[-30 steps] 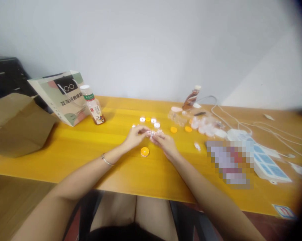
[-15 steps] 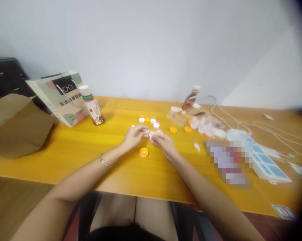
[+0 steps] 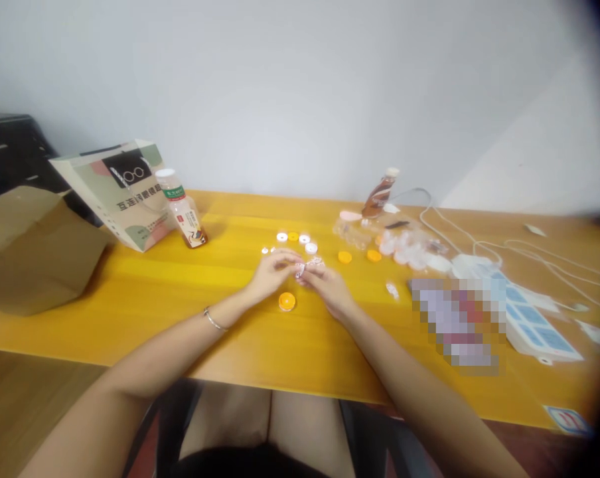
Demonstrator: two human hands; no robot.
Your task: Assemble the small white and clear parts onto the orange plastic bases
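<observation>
Sitting between left hand [image 3: 271,274] and right hand [image 3: 330,287], red-patterned white piece [image 3: 299,270] is clamped at right grip's tips; left grip's closure, can't tell.

A yellow-brown wooden worktop [image 3: 145,299] is set against a pale wall [image 3: 280,99]. Its left end is taken up by a brown paper bag [image 3: 36,252], a printed bag [image 3: 139,189] and a white-capped bottle [image 3: 184,211]. Near the middle, white discs [image 3: 310,248] and a yellow disc [image 3: 293,236] are laid in a curved row; an orange disc [image 3: 287,302] is placed nearer the front edge. Further right, a brown bottle [image 3: 378,197], clear plastic packaging [image 3: 404,251], white cables [image 3: 462,231] and a blue-panelled white case [image 3: 533,325] are spread, beside a pixelated item [image 3: 454,325].
</observation>
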